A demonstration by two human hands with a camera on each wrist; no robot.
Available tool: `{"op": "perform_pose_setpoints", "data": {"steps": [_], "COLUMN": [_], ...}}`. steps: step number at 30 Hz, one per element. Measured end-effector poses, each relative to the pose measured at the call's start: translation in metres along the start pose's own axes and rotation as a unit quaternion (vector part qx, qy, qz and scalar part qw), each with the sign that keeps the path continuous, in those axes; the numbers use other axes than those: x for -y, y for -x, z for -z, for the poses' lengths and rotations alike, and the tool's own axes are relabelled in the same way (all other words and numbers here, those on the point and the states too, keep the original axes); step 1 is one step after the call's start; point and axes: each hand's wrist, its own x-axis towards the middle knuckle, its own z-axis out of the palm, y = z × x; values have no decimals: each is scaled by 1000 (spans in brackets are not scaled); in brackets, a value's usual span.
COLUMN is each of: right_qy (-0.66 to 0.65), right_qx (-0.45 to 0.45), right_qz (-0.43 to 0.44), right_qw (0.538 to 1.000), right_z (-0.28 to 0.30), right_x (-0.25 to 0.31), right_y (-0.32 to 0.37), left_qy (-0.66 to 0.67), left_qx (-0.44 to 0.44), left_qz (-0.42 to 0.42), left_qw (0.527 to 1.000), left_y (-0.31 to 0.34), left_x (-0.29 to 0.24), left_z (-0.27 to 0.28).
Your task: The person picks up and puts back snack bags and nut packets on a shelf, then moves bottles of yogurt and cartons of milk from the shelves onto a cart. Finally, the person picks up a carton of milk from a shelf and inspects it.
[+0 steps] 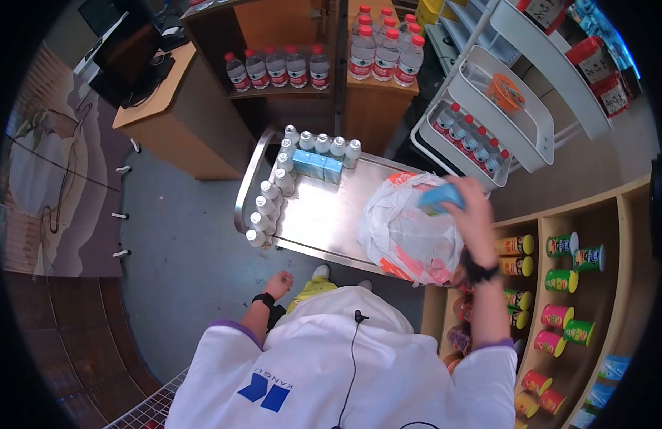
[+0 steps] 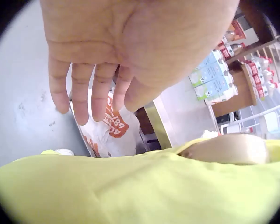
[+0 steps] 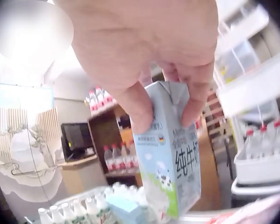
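My right hand [image 1: 477,227] pinches a light-blue milk carton [image 3: 167,154] near its top, thumb on one side and fingers on the other. In the head view the carton is above a white plastic bag [image 1: 402,232] with orange print, at the right end of a metal cart [image 1: 320,214]. Several blue milk cartons [image 1: 317,166] stand in a row at the cart's far left. White bottles [image 1: 265,204] line its left and far edges. Down beside my body is my left hand [image 2: 130,42], its fingers loosely extended and nothing in them.
A white trolley [image 1: 460,93] with red-capped water bottles stands beyond the bag. Close on the right, a wooden shelf [image 1: 502,223] carries colourful snack tubs [image 1: 560,280]. More water bottles [image 1: 384,53] stand on the cabinet behind, near a wooden desk [image 1: 184,114]. A rail [image 1: 246,182] rises at the cart's left end.
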Motion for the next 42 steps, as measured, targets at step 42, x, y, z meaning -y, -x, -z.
{"op": "perform_pose_setpoints", "data": {"steps": [42], "right_qy": [585], "right_qx": [-408], "right_qz": [-277], "right_qw": [644], "right_z": [438], "right_x": [-13], "right_y": [299], "left_qy": [-310], "left_qx": [227], "left_qz": [-343], "left_qw": [857], "left_y": [-143], "left_x": [-65], "left_z": [-23]}}
